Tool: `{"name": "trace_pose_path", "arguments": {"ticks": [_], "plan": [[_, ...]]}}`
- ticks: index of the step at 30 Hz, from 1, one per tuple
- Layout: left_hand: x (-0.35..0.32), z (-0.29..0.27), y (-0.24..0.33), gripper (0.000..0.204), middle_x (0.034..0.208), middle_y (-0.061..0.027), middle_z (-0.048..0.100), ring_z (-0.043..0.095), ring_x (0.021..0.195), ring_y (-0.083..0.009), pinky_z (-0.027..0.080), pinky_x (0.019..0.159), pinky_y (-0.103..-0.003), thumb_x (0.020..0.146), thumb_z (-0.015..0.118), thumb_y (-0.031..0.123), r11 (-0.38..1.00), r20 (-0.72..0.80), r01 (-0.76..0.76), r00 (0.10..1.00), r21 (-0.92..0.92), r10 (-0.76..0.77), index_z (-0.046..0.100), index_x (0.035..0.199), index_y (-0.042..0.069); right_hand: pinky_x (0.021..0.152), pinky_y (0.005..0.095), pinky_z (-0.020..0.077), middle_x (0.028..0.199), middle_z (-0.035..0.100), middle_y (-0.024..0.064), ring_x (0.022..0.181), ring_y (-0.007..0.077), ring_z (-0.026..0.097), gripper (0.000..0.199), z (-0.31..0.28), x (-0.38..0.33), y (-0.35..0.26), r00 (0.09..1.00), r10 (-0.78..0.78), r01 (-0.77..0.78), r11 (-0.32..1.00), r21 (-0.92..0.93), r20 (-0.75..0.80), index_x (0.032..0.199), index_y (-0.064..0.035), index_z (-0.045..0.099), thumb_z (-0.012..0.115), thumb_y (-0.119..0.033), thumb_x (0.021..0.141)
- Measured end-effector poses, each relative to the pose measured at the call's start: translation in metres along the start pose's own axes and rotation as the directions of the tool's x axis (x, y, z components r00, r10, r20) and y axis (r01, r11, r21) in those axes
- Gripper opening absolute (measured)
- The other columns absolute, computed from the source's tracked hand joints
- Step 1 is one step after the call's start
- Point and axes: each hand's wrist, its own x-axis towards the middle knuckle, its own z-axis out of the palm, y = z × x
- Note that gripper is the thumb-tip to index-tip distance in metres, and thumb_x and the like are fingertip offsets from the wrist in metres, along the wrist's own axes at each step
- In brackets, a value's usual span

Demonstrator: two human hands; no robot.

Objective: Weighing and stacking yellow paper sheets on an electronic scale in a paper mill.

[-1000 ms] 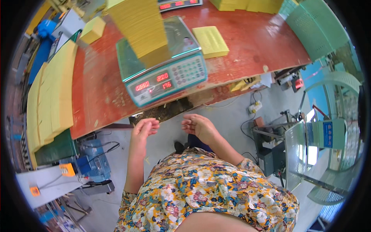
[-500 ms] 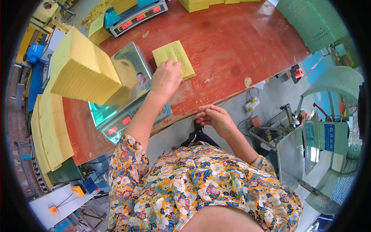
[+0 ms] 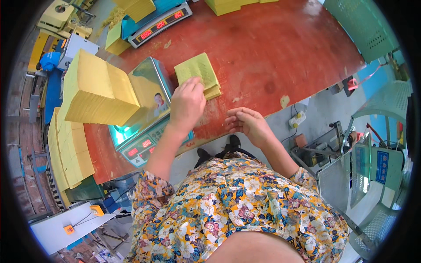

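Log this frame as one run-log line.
left hand: fingers on small yellow paper stack on red table | right hand: empty, at table edge | scale: tall yellow stack loaded

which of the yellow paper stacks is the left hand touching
The small flat stack lying on the red table, just right of the scale. The left hand rests on its near edge; the tall stack on the scale is untouched.

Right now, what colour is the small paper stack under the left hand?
Yellow-green: the small flat paper stack on the red-brown table, clearest in the head view.
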Motion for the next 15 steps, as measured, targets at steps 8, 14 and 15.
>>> {"name": "trace_pose_path", "arguments": {"ticks": [8, 14, 15], "plan": [[-0.013, 0.074, 0.114, 0.016, 0.111, -0.0197, 0.062, 0.057, 0.11, -0.0318, 0.044, 0.096, -0.045, 0.067, 0.063, 0.013, 0.968, -0.146, -0.163, 0.98, -0.19, 0.136, 0.061, 0.077, 0.001, 0.079, 0.0323, 0.0559, 0.116, 0.062, 0.012, 0.099, 0.0207, 0.064, 0.037, -0.073, 0.024, -0.041, 0.986, -0.066, 0.033, 0.978, -0.207, -0.153, 0.129, 0.0016, 0.05, 0.052, -0.014, 0.096], [0.04, 0.064, 0.142, 0.05, 0.124, -0.0193, 0.058, 0.059, 0.11, -0.028, 0.048, 0.093, -0.037, 0.087, 0.07, 0.024, 0.775, -0.112, 0.321, 0.888, -0.545, -0.446, 0.054, 0.124, -0.006, 0.095, 0.0321, 0.0455, 0.12, 0.059, 0.0117, 0.109, 0.0188, 0.057, 0.04, -0.096, -0.011, -0.101, 0.912, -0.396, 0.36, 0.897, -0.258, -0.105, 0.128, 0.0048, 0.049, 0.046, 0.001, 0.089], [0.043, 0.058, 0.136, 0.05, 0.124, -0.0193, 0.058, 0.059, 0.11, -0.028, 0.048, 0.093, -0.037, 0.087, 0.07, 0.024, 0.774, -0.107, 0.328, 0.886, -0.542, -0.451, 0.054, 0.124, -0.006, 0.097, 0.0325, 0.0433, 0.12, 0.058, 0.0115, 0.111, 0.0185, 0.056, 0.04, -0.091, -0.017, -0.105, 0.885, -0.457, 0.432, 0.878, -0.205, -0.093, 0.128, 0.0049, 0.049, 0.046, 0.001, 0.088]]}}
